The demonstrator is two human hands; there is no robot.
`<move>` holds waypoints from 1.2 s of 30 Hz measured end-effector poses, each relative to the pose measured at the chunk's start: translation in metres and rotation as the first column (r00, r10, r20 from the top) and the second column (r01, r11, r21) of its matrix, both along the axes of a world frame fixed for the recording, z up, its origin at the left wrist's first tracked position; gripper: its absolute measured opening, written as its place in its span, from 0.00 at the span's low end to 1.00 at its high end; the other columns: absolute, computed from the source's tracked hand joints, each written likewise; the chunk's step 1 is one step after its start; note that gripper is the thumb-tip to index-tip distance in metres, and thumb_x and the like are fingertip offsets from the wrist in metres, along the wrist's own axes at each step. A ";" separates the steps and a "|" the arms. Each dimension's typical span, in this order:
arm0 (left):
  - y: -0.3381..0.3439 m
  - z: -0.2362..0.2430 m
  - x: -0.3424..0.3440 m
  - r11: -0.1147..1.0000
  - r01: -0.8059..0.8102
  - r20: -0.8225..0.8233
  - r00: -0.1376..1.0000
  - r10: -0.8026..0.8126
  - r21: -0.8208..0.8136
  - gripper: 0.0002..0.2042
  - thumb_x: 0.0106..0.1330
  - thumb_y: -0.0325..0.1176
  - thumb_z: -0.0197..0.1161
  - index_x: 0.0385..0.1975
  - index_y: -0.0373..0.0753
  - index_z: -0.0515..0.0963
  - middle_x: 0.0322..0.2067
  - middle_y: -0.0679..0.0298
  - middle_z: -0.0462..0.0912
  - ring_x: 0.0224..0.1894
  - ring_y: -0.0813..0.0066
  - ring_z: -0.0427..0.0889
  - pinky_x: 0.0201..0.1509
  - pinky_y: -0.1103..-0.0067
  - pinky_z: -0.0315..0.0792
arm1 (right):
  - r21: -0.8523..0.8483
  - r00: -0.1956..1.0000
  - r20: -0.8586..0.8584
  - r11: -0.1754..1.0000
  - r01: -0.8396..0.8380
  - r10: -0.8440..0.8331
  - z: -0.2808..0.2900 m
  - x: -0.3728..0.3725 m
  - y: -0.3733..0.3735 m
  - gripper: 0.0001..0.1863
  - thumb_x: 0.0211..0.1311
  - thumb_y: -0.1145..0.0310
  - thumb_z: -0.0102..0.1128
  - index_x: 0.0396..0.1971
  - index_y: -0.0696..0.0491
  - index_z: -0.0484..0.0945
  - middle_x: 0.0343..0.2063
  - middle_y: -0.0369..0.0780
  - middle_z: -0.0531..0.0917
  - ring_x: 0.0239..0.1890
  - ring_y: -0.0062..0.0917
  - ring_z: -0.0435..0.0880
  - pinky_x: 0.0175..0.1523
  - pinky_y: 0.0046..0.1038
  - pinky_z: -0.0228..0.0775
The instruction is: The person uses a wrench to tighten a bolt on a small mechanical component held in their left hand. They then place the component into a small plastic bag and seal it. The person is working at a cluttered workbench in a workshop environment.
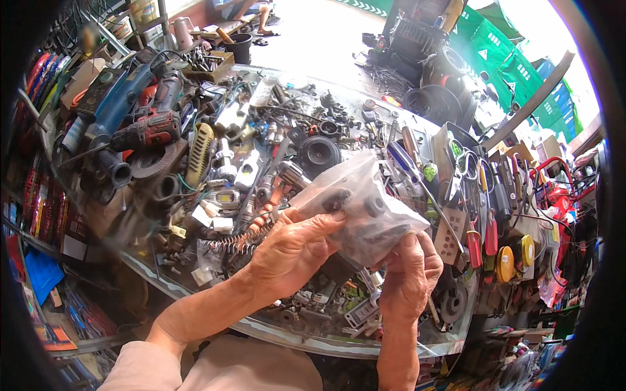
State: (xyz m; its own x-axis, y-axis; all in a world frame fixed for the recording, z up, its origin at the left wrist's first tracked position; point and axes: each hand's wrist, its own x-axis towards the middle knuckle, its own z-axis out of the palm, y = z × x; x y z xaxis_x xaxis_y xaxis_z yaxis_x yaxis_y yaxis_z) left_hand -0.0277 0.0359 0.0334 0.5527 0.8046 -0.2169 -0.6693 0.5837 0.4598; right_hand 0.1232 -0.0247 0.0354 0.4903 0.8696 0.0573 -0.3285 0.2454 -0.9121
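Note:
A translucent plastic bag (362,208) hangs between my two hands over the cluttered glass-topped table. Small dark parts, some of them round, show through its film; their exact kind is blurred. My left hand (293,251) pinches the bag's left side, thumb on top beside a dark part. With thumb and fingers closed, my right hand (412,270) grips the lower right corner. Below and behind the bag lie loose metal parts, a coil spring (238,242) near my left wrist, and a round black wheel-like part (319,154) just beyond.
A red and black cordless drill (147,130) and a blue power tool (120,98) lie at the left. Scissors, screwdrivers and yellow tape rolls (505,264) hang on the right. The table's glass front edge (293,335) runs below my forearms. A person's legs (263,16) show far back.

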 end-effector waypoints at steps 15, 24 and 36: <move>0.002 0.003 0.002 0.999 0.015 0.026 1.000 -0.016 0.039 0.17 0.62 0.26 0.62 0.51 0.38 0.73 0.45 0.65 0.81 0.48 0.77 0.78 0.52 0.76 0.73 | -0.031 1.000 -0.001 0.999 -0.032 0.032 -0.001 0.001 0.000 0.11 0.61 0.68 0.59 0.33 0.63 0.78 0.22 0.39 0.80 0.19 0.20 0.77 0.23 0.21 0.70; 0.006 0.005 0.002 0.988 0.062 0.015 0.998 -0.065 0.142 0.23 0.57 0.22 0.65 0.54 0.35 0.70 0.46 0.63 0.79 0.50 0.75 0.77 0.59 0.76 0.69 | -0.058 0.996 0.023 0.995 -0.083 0.084 -0.001 -0.002 -0.003 0.11 0.62 0.68 0.58 0.33 0.63 0.77 0.23 0.39 0.81 0.20 0.19 0.78 0.23 0.20 0.70; 0.003 0.008 0.003 0.957 0.049 -0.110 0.994 -0.018 0.286 0.28 0.56 0.20 0.65 0.58 0.34 0.66 0.47 0.62 0.78 0.49 0.77 0.77 0.56 0.78 0.71 | -0.084 0.991 0.079 0.991 -0.103 0.110 0.000 -0.004 -0.003 0.12 0.65 0.66 0.55 0.36 0.62 0.77 0.23 0.36 0.80 0.20 0.17 0.76 0.23 0.19 0.69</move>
State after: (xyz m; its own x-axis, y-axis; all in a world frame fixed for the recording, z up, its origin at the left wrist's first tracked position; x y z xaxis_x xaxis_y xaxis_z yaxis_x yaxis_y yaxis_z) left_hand -0.0246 0.0389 0.0415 0.5671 0.8228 -0.0376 -0.5904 0.4379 0.6781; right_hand 0.1189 -0.0273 0.0355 0.3911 0.9201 0.0228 -0.2713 0.1389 -0.9524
